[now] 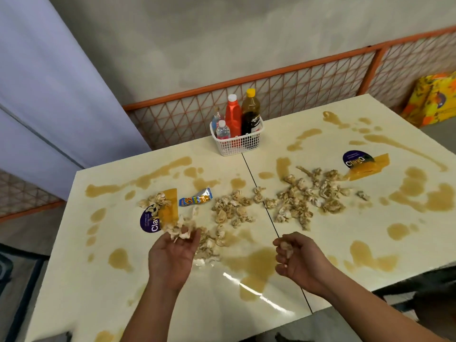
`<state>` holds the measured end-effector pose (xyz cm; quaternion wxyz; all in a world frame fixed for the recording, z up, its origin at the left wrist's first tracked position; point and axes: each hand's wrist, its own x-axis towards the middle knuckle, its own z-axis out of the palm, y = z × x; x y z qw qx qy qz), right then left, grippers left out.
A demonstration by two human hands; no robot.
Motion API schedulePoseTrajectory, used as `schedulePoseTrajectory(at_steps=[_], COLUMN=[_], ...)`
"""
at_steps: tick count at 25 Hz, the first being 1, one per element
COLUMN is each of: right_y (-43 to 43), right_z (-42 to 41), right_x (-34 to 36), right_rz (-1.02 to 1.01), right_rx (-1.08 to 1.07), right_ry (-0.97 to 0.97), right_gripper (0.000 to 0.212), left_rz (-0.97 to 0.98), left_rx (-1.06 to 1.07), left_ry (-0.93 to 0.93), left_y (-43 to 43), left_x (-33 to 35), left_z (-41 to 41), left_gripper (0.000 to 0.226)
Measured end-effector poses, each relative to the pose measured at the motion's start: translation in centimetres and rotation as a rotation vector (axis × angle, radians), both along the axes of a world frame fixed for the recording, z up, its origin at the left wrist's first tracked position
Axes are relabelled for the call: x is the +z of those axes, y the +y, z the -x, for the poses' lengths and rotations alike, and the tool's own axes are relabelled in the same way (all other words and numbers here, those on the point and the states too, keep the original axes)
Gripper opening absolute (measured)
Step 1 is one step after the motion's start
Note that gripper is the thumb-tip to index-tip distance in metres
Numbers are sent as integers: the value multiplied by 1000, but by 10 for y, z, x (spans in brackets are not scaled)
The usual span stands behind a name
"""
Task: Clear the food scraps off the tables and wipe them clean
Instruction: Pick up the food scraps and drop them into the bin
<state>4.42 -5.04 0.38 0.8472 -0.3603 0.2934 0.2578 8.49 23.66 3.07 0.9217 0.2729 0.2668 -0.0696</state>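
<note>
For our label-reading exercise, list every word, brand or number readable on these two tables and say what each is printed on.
"Clay": left purple sticker, rest covered.
"ClayG": right purple sticker, rest covered.
Small print on both stickers: too small to read.
Snack wrapper: lettering blurred.
Bottles in the basket: labels unreadable.

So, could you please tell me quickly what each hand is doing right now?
Left hand: holds a clump of scraps in its curled fingers.
Right hand: fingers curled round a small scrap.
</note>
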Motion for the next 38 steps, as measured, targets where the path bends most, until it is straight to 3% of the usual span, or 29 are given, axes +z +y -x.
schedulePoseTrajectory(at_steps=[3,7,12,14,16,18,20,21,23,26,27,29,31,32,35,38], right_y=[-50,-123,-209,-245,-281,-314,-343,-357,-383,-428,-437,-442,-416,-391,-311,-245], right_z=[21,59,102,121,138,156,172,178,185,187,188,187,180,175,161,144], right_x=[-11,-29,-50,-58,-66,-74,-79,-80,-81,-95,-98,-105,-96,-87,-69,-35], right_rz=[50,82,74,130,203,205,183,176,181,300,362,423,476,439,53,-142], right_rx=[-120,-317,-511,-607,-711,-789,-816,-826,-871,-955,-896,-759,-772,-744,-582,-350], right_ry=[17,60,97,128,187,260,301,280,230,285,336,519,554,487,358,232], right_gripper=[17,19,43,47,39,26,24,19,11,48,55,44,37,37,34,41], left_rz=[74,-3,93,78,55,-11,-35,-22,14,-4,-36,-145,-233,-273,-413,-663], left_rx=[23,-116,-300,-366,-441,-501,-589,-629,-688,-706,-711,-696,-704,-722,-753,-771], left_ry=[89,149,215,243,247,258,235,211,165,117,109,120,138,143,113,-18], left_y=[-47,-114,-194,-232,-265,-292,-311,-319,-329,-338,-340,-345,-353,-358,-379,-402], left_x=[7,7,-9,-11,-12,-12,-10,-7,0,4,3,0,-2,-2,-2,-3], left_z=[6,16,32,43,53,62,66,68,68,69,71,74,80,84,97,111], left_gripper=[21,13,102,111,91,54,44,50,84,95,88,53,30,26,22,16])
